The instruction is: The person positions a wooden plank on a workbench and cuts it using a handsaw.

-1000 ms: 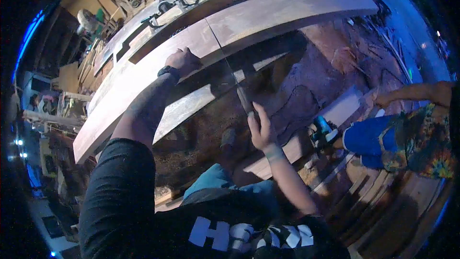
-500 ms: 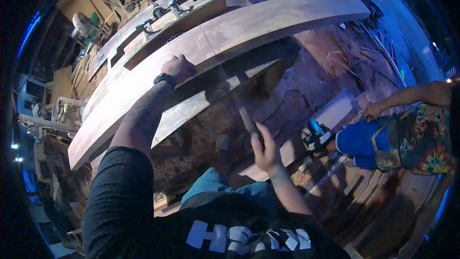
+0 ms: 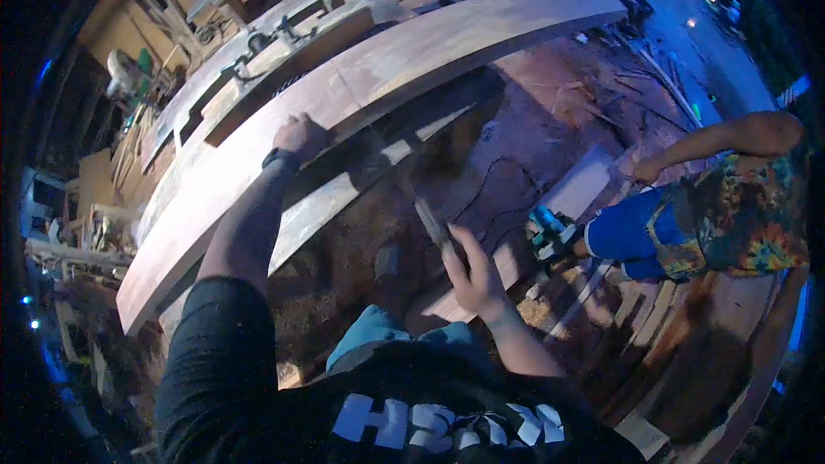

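1. Setting: a dim, cluttered work area, its reddish-brown ground (image 3: pixel 559 137) strewn with wood scraps.

2. My right hand (image 3: pixel 473 273): fingers and thumb closed about the handle of a saw-like tool (image 3: pixel 431 222). The handle slants up and away from me; its far part is too blurred to trace.

3. My left hand (image 3: pixel 301 136): laid on the face of the long board (image 3: pixel 438 45) near its closer edge, fingers seemingly bent – whether it grips or only presses, I cannot tell. A dark wristband (image 3: pixel 277 157) circles that wrist.

4. The board: it runs from lower left to upper right in front of me, bowed in this wide view. A faint line (image 3: pixel 347 88) crosses it to the right of my left hand; mark, cut or blurred blade, I cannot tell.

5. Step in hand: in my judgement, hand-sawing across the board. The next move calls for a firm left hand, clear of the line, and the tool kept straight along it.

6. Beyond: behind the board, a wooden block (image 3: pixel 322 50) with metal fittings (image 3: pixel 252 50); to my right, a co-worker in blue shorts (image 3: pixel 627 228) beside a teal power tool (image 3: pixel 548 230).
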A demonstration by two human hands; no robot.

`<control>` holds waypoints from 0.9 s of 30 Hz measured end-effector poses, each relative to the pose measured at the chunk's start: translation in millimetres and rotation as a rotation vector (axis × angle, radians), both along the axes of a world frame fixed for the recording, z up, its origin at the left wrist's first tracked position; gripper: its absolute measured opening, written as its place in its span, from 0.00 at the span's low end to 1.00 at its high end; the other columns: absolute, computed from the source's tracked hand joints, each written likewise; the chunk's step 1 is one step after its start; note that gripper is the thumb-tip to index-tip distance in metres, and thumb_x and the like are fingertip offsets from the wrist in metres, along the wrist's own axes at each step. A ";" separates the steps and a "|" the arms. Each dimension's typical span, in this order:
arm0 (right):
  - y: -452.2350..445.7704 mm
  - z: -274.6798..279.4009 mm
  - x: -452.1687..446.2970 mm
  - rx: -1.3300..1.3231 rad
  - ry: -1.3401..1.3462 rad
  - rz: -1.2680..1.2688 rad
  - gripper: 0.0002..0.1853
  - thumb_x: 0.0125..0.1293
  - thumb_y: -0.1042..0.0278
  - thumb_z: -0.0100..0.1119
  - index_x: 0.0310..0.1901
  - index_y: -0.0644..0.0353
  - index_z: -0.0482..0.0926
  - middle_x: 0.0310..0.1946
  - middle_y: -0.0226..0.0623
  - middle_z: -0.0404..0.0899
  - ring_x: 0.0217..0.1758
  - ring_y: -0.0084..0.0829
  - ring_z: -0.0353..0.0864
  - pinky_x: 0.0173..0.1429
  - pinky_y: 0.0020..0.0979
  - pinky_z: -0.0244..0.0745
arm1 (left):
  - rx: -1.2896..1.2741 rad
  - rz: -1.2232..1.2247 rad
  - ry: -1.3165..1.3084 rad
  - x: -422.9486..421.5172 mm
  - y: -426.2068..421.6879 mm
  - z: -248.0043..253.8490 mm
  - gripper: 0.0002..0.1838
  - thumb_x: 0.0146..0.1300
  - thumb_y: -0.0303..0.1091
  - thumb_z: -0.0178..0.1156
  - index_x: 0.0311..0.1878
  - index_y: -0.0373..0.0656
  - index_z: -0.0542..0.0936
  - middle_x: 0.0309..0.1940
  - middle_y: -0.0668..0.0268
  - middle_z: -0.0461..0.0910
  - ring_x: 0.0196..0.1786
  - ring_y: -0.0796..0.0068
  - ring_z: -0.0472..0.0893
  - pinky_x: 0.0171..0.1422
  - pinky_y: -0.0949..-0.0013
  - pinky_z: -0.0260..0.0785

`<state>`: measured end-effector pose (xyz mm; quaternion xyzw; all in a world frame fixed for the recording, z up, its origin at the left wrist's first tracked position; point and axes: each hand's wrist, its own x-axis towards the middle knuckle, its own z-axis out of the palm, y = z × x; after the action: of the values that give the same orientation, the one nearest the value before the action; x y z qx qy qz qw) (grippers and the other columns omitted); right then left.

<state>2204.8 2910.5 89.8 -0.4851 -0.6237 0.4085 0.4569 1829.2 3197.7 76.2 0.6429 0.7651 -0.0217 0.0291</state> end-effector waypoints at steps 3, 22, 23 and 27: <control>-67.2 -2.6 41.5 0.208 -0.103 -0.055 0.21 0.79 0.72 0.54 0.69 0.69 0.71 0.57 0.53 0.82 0.57 0.39 0.84 0.62 0.37 0.77 | 0.282 -0.514 -0.616 -1.2 -8.2 -31.0 0.31 0.60 0.49 0.77 0.58 0.38 0.78 0.52 0.53 0.84 0.55 0.45 0.83 0.64 0.50 0.74; 31.6 -128.9 -1.5 0.002 -0.422 0.192 0.22 0.65 0.70 0.62 0.60 0.62 0.73 0.49 0.44 0.83 0.52 0.44 0.83 0.54 0.45 0.75 | 0.142 -1.256 -0.625 199.2 -160.9 41.2 0.41 0.52 0.76 0.65 0.48 0.42 0.86 0.43 0.52 0.85 0.42 0.47 0.85 0.43 0.50 0.77; 38.0 -134.3 -4.2 0.018 -0.365 0.201 0.22 0.65 0.70 0.61 0.60 0.62 0.73 0.50 0.44 0.83 0.52 0.44 0.83 0.54 0.46 0.75 | 0.134 -1.226 -0.587 202.4 -160.2 41.0 0.43 0.51 0.77 0.65 0.50 0.43 0.87 0.44 0.51 0.86 0.42 0.47 0.85 0.43 0.50 0.77; -22.7 -25.7 18.7 0.274 -0.177 0.048 0.21 0.67 0.69 0.62 0.60 0.62 0.74 0.42 0.40 0.85 0.47 0.43 0.84 0.54 0.48 0.76 | 0.056 -1.318 -0.651 237.7 -221.4 70.5 0.42 0.53 0.76 0.64 0.52 0.43 0.88 0.42 0.51 0.87 0.41 0.48 0.86 0.45 0.50 0.77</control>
<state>2223.6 2887.8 64.1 -0.4373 -0.7229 0.2859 0.4522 2066.9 2976.3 146.7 0.9438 0.1728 0.1770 0.2192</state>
